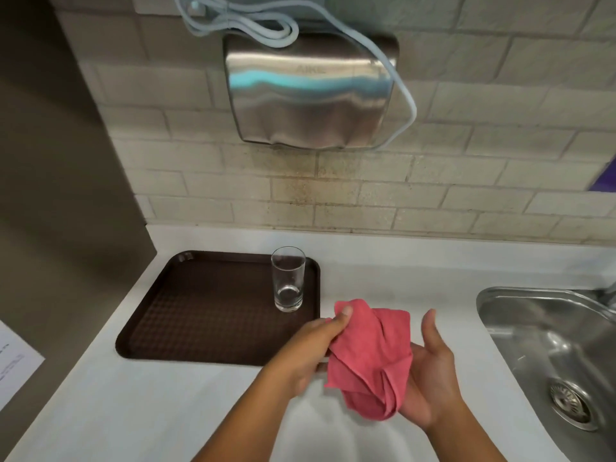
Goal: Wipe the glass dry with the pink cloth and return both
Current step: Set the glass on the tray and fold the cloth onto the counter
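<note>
Glass [288, 279] on tray [200, 311], seemingly empty.

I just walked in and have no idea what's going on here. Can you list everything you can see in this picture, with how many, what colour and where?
glass: one, clear, upright on the tray's far right part
tray: one, dark brown, on the counter at left
pink cloth: one, pink, bunched between both hands above the counter
counter: one, white, along the wall
sink: one, steel, set in the counter at right, with a drain
hand dryer: one, shiny steel, on the tiled wall
cable: one, pale, looped above the dryer and hanging down its right side
paper: one sheet, white, at far left edge
left hand: pinches the cloth's upper edge
right hand: open, palm under the cloth
</note>
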Available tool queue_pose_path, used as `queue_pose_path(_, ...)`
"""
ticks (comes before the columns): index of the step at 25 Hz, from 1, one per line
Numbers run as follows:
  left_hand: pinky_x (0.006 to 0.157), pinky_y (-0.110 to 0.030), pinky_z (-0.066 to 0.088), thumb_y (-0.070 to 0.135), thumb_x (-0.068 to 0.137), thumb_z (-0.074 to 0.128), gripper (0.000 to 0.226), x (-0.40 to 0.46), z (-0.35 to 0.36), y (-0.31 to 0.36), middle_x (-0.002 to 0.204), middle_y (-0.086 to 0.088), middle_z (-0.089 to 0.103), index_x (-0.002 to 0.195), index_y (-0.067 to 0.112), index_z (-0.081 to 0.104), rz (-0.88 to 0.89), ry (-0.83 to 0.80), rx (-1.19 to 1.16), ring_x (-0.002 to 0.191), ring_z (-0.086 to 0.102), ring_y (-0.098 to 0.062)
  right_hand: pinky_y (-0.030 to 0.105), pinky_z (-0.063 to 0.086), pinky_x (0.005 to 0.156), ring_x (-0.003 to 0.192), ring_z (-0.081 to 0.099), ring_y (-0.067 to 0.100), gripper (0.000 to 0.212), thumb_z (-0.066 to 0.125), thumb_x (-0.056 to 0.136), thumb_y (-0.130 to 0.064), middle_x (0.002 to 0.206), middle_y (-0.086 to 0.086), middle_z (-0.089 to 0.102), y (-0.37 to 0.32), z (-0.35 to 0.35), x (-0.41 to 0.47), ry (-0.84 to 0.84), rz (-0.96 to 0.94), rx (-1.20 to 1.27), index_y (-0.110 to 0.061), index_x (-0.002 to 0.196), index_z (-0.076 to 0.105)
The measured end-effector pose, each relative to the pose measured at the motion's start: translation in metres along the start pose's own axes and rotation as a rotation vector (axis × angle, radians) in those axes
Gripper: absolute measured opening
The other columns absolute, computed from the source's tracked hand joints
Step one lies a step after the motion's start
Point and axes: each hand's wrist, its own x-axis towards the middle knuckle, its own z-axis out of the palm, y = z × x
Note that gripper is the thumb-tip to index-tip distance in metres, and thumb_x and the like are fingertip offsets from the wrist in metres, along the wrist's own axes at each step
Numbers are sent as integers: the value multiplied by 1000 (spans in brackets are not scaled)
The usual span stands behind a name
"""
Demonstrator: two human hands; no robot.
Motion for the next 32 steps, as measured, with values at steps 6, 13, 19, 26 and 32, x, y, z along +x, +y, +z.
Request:
queue_pose_path(6, 87, -42, 57, 8, 100, 72, 23, 28, -8, 10, 114, -14, 81, 122, 13, 76, 138, 139, -79, 99, 74, -26, 48, 61, 86, 113, 73, 40, 37, 64, 99, -13, 130, 29, 70, -27, -22, 43, 214, -60, -505, 3, 133, 66)
queue_pose_path(13, 106, -45, 56, 1, 96, 72, 58, 84, -12, 10, 139, -14, 67, 149, 5, 49, 192, 396, 595, 126, 68, -33, 47, 51, 107, 119, 67, 33, 46, 64, 100, -15, 136, 17, 67, -57, -53, 92, 676, -268, -1312, -9, 146, 54)
queue_pose_path(19, 114, -38, 44, 7, 98, 59, 54, 97, 9, -22, 154, -13, 49, 151, 7, 50, 384, 429, 1040, 141, 52, -33, 48, 49, 105, 137, 51, 36, 53, 56, 96, -15, 156, 12, 44, -33, -86, 86, 718, -479, -1949, -11, 148, 51)
queue_pose_path(26, 135, -42, 3, 28, 114, 36, 68, 110, 25, -40, 181, -22, 17, 171, 0, 12, 315, 147, 1605, 169, 8, -33, 46, 10, 126, 161, -7, 21, 67, 21, 108, -45, 176, 2, -5, 3, -103, 99, 427, -97, -2490, -22, 166, -2)
queue_pose_path(32, 136, -43, 10, 35, 112, 41, 73, 142, 13, -22, 181, -21, 14, 172, 3, 14, 310, 221, 1494, 169, 12, -34, 50, 10, 125, 161, -6, 19, 69, 20, 106, -46, 176, 0, -6, -17, -99, 133, 466, -80, -2501, -23, 165, -6)
